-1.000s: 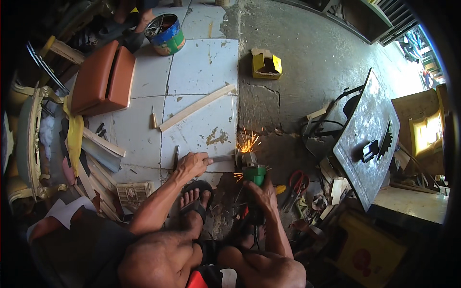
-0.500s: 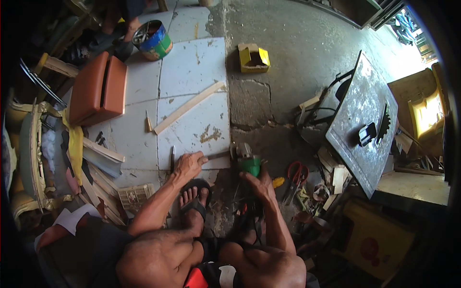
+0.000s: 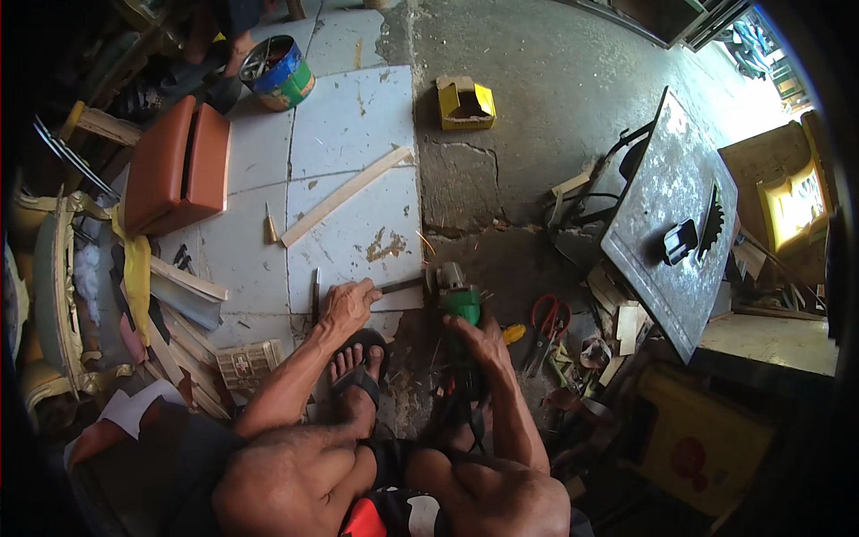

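My right hand [image 3: 483,338] is closed round a green angle grinder [image 3: 462,302], whose metal head points away from me. My left hand [image 3: 347,306] grips a dark, flat metal bar [image 3: 401,286] and holds its far end at the grinder's disc. Small orange sparks [image 3: 429,246] fly off just beyond the grinder head. What shape the bar has inside my left fingers is hidden. A slim metal tool [image 3: 316,291] lies on the tiles just left of my left hand.
Red-handled scissors [image 3: 548,320] and wood scraps lie right of the grinder, near a tilted metal saw table [image 3: 667,224]. Ahead are a wooden strip [image 3: 347,197], a yellow box [image 3: 466,106] and a paint-marked bucket [image 3: 284,80]. A brown cushioned piece [image 3: 170,170] stands left.
Orange sparks now show beyond the grinder head. Both hands keep their grips with little movement, and the whole view has shifted slightly.
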`<state>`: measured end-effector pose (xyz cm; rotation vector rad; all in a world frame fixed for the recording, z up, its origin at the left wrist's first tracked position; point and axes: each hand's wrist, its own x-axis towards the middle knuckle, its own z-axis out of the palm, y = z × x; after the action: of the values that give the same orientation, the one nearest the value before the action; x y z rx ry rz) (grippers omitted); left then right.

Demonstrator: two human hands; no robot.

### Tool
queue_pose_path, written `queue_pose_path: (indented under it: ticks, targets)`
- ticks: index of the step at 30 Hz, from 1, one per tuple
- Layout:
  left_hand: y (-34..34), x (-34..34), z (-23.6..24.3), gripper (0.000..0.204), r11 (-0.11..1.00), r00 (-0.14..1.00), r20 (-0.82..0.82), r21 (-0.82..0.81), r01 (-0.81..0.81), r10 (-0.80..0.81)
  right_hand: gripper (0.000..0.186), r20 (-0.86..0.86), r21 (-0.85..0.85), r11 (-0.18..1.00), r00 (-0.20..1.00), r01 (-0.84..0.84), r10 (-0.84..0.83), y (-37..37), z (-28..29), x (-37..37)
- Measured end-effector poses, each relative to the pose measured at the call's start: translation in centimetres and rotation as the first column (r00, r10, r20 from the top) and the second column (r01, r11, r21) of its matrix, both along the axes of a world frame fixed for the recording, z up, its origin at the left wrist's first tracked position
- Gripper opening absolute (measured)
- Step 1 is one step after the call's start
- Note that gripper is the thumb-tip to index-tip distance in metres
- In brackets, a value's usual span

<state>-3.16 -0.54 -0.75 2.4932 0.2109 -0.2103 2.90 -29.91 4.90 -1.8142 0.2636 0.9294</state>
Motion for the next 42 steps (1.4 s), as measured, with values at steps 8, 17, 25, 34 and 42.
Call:
queue_pose_path:
  ticks: [8,17,25,34,42]
  targets:
    - [-0.3,-0.8,-1.1,0.010,1.000,1.000,0.012,-0.018,0.016,-0.016,0.085,-0.068,-0.064,0.998,0.998,0.009,-0.013,-0.6,1.1,0.4]
    - [0.9,-0.1,-1.0,0.007,0.992,0.996,0.019,0.100,0.083,-0.085,0.081,-0.262,0.086,0.969,0.943,0.233,-0.204,-1.4,0.7,-2.1]
    - [-0.1,0.0,-0.8,0.007,0.989,0.994,0.052,0.115,0.089,-0.095,0.074,-0.311,0.028,0.973,0.927,0.227,-0.207,-1.3,1.0,-2.2]
    - [0.7,-0.4,-2.3,0.015,0.990,0.988,0.099,0.090,0.111,-0.119,0.081,-0.292,-0.032,0.974,0.930,0.225,-0.224,-0.9,0.0,-2.2]
    - [1.3,0.8,-3.1,0.016,0.979,0.979,0.082,0.092,0.181,-0.188,0.082,-0.255,-0.078,0.973,0.939,0.218,-0.231,-1.6,0.1,-1.9]
